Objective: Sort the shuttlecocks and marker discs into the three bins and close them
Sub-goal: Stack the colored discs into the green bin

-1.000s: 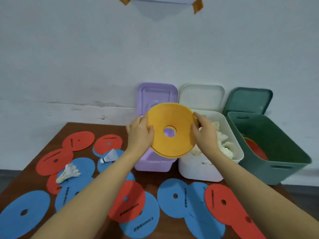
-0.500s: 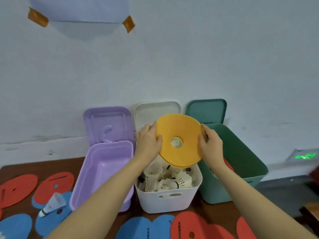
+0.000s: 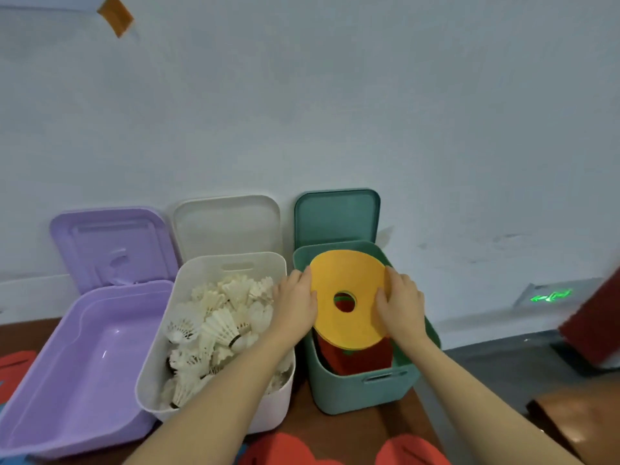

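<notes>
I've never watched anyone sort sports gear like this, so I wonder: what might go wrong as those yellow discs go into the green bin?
The stack of yellow marker discs looks nearly as wide as the green plastic bin, so it might catch on the rim. The left hand and right hand grip only its edges, so a disc could slip out. It could settle tilted on the red discs inside and hinder closing.

You've got the yellow disc (image 3: 349, 290) held between left hand (image 3: 295, 305) and right hand (image 3: 401, 305), right over the green bin (image 3: 362, 391).
</notes>
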`<act>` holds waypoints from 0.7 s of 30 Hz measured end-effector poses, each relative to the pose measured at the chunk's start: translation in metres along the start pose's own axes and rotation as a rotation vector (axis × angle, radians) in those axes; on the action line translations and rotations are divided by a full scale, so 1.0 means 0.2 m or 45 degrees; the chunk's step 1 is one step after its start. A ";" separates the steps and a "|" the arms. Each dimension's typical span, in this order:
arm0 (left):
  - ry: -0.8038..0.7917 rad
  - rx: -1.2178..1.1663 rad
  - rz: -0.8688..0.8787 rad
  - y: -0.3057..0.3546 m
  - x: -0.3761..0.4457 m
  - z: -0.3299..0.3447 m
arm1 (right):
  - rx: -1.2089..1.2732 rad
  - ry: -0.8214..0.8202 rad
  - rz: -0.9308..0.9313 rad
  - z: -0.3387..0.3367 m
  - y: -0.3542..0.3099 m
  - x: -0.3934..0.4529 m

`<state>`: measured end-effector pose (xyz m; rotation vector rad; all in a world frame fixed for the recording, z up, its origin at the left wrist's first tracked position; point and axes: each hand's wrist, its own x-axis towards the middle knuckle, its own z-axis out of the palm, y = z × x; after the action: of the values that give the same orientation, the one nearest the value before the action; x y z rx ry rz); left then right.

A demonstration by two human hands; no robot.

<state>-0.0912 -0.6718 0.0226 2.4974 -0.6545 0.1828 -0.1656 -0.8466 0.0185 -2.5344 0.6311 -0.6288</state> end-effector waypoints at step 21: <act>0.186 0.527 -0.110 -0.13 -0.54 -0.34 | 0.180 -0.336 -0.839 0.11 -0.33 -0.26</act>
<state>-0.1726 -0.5716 0.0390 2.8639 -0.4848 0.5086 -0.1741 -0.7595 0.0180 -2.6053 -0.3499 -0.5034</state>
